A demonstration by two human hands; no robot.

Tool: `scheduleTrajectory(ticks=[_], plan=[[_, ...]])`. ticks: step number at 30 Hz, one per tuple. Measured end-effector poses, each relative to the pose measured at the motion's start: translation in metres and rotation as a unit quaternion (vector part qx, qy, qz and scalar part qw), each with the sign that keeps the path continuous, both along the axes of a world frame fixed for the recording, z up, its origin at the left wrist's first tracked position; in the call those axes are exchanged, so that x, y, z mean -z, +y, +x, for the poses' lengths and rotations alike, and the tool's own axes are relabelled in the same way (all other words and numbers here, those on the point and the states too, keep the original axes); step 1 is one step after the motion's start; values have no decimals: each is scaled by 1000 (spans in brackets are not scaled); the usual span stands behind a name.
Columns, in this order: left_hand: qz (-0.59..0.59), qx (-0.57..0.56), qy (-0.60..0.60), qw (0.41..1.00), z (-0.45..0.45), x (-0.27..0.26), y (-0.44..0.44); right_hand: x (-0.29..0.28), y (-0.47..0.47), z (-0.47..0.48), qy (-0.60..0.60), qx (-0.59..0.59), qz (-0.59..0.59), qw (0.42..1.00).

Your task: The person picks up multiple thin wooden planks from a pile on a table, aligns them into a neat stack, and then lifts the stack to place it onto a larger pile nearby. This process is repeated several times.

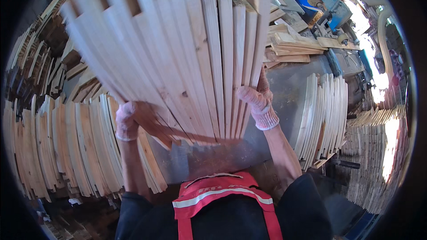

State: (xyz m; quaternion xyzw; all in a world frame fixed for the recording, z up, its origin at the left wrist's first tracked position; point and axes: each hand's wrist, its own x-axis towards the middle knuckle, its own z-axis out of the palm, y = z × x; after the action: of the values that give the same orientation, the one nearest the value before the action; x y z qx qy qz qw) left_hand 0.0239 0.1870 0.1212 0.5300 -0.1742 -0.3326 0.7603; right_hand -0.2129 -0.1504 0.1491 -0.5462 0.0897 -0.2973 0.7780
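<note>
A wide bundle of light wooden strips (186, 70) stands tilted in front of me, held between my two gloved hands. My left hand (128, 120), in a pale knitted glove, grips the bundle's lower left side. On the right side my right hand (258, 105) presses its thumb against the outer strips; its fingers are partly hidden behind them. The strips fan out towards the top, with uneven upper ends, and their lower ends are close to a grey metal tabletop (206, 160).
Upright rows of wooden strips (83, 146) stand at the left. Another row (322, 116) is on the right, beside a tall stack of strips (373, 160). Loose boards (293, 45) lie behind, near a blue machine (337, 6) and a ribbed hose (383, 46).
</note>
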Motion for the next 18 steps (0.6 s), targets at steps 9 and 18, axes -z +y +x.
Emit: scheduleTrajectory(ticks=[9, 18], plan=[[356, 67, -203, 910, -72, 66, 55, 40, 1, -106, 236, -165, -184, 940], [566, 173, -380, 711, -140, 122, 31, 121, 68, -153, -104, -74, -114, 985]])
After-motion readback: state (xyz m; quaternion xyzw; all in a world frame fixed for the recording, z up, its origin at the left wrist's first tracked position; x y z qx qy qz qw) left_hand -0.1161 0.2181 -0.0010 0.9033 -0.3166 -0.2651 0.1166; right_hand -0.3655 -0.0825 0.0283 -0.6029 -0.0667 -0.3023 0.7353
